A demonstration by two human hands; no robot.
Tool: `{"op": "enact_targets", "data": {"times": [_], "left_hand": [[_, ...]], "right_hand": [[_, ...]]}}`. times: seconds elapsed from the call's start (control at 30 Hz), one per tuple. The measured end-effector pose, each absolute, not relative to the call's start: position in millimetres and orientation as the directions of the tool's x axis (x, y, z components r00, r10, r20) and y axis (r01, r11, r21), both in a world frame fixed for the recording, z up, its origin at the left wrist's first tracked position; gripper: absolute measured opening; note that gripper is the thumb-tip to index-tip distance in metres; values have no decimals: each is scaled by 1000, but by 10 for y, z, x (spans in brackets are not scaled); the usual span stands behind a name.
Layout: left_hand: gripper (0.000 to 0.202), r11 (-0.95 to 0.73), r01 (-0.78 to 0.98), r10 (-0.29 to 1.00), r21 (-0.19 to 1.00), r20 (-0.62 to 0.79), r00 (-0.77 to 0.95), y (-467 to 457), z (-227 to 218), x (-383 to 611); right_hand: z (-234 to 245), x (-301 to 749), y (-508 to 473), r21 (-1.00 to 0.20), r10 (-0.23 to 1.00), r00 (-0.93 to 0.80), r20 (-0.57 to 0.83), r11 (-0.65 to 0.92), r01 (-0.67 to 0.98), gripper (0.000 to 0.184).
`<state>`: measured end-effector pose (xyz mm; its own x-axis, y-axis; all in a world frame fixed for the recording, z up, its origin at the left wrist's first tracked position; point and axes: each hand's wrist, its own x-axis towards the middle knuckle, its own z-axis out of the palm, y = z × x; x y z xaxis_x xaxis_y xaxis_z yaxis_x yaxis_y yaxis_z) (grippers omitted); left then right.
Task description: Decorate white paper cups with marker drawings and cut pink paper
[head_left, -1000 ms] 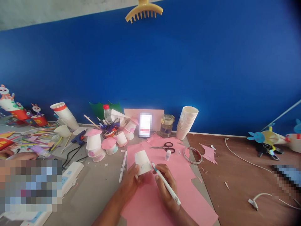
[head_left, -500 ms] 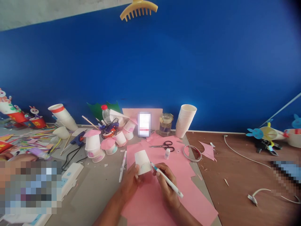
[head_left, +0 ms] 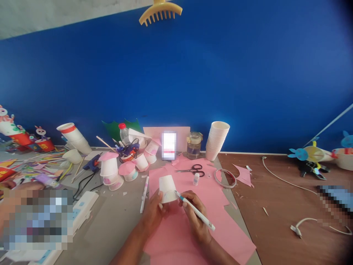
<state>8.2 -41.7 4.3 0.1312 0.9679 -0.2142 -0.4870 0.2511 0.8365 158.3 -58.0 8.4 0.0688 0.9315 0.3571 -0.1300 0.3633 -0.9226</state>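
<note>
One cup [head_left: 167,187], straighter than before; one pen [head_left: 203,219]

Cup [head_left: 166,184] white; pen [head_left: 202,218] white, teal near tip; paper [head_left: 220,235] pink; wall panel [head_left: 193,73] blue.

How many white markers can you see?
2. One white marker is in the right hand; the other white marker lies on the grey table, left of the pink paper. Others may be hidden.
</note>
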Motion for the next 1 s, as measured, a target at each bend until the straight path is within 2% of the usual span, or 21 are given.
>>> {"op": "enact_targets", "data": {"times": [1.0], "left_hand": [[35, 266, -490, 964, 830, -220, 150, -406, 52, 74]], "right_hand": [[84, 1570, -605, -921, 934, 34, 355, 356, -158, 17]]}}
